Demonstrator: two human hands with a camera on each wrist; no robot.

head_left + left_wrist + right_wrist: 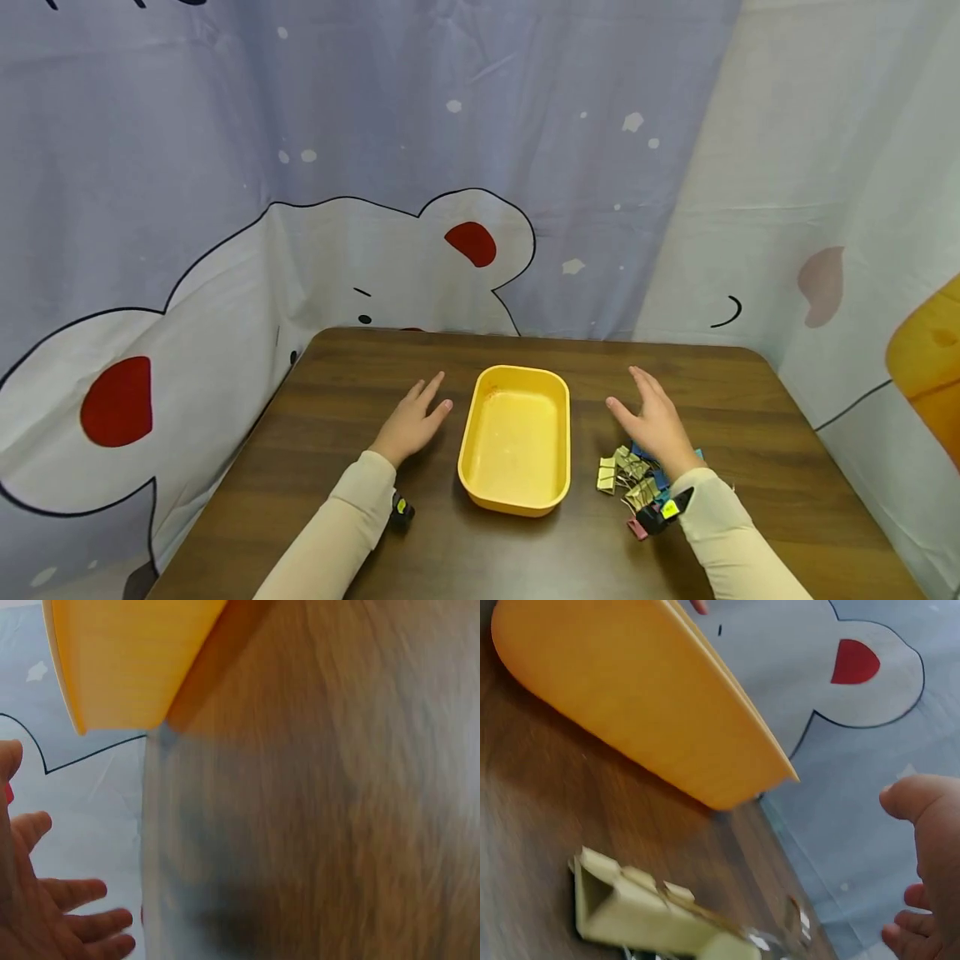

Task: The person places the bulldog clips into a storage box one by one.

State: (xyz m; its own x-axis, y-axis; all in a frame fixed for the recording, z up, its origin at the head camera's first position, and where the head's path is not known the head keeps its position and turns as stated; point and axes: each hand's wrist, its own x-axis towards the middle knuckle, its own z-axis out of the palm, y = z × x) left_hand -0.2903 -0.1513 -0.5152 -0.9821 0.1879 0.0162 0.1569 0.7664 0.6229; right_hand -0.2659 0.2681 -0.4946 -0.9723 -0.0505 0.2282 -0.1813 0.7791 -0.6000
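Note:
A yellow rectangular tub (516,433) with nothing inside stands between the two hands on the wooden table. Left of it is my left hand (415,421), fingers spread and holding nothing; the left wrist view shows its fingers (79,889) apart from the tub wall (127,667). On the other side my right hand (656,421) hovers with thumb and fingers apart, nothing in its grasp. Under the right hand and wrist lies a pile of binder clips (633,471) in pale yellow, blue and pink, partly hidden by them. One pale yellow binder clip (630,907) shows large in the right wrist view.
The brown table (480,558) ends at a far edge close to a hanging cloth (420,108) with cartoon bears, which also runs along both sides. Each wrist wears a black camera strap, such as the left strap (401,510).

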